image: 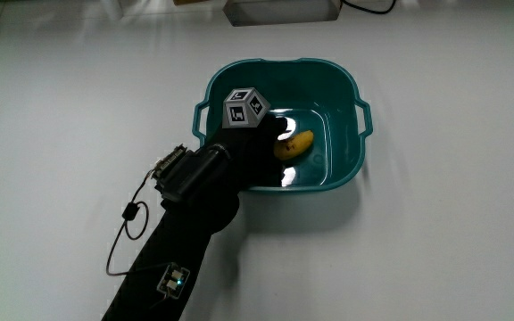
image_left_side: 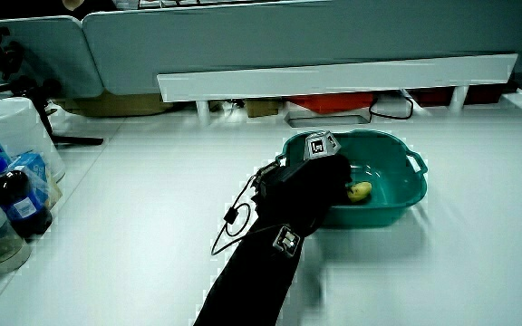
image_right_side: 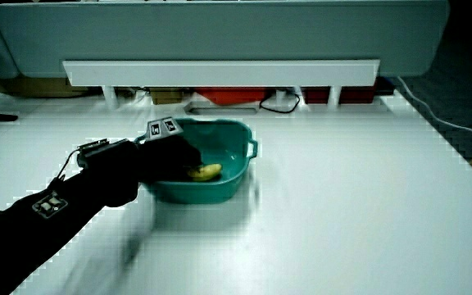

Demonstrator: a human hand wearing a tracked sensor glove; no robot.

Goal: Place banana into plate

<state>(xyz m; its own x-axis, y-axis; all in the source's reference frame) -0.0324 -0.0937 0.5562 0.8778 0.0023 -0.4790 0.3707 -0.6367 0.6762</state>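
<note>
A yellow banana point(image: 296, 143) lies low inside a teal basin point(image: 275, 64) with two handles. The gloved hand point(image: 261, 147) reaches over the basin's rim nearest the person and is down inside it. Its fingers are closed on the banana's nearer end. The patterned cube point(image: 245, 108) on its back sits just above the rim. Both side views show the same: the banana point(image_left_side: 361, 190) point(image_right_side: 209, 170) in the basin point(image_left_side: 383, 213) point(image_right_side: 211, 190), with the hand point(image_left_side: 329, 177) point(image_right_side: 174, 156) on it. The forearm hides part of the basin's near wall.
Several bottles point(image_left_side: 12, 204) and a white container point(image_left_side: 12, 127) stand at the table's edge in a side view. A low white partition point(image_left_side: 333, 77) runs along the table, farther from the person than the basin. A white box point(image: 279, 9) lies there too.
</note>
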